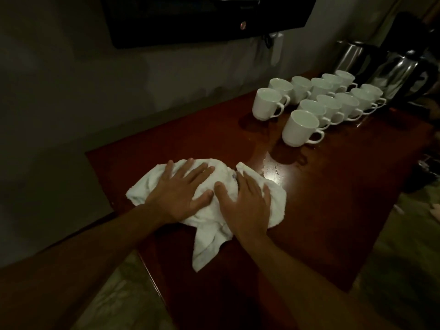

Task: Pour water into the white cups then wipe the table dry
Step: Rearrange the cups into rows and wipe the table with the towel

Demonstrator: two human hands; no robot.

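I see white towel (207, 232) on dark red table (333, 198), near its left front edge. Left hand (181, 189) presses flat on it, fingers straight and spread. Right hand (247, 201) beside it, fingers curled, grasping bunched towel. Wet patch (273, 169) just beyond. White cups (301, 127) clustered far right.
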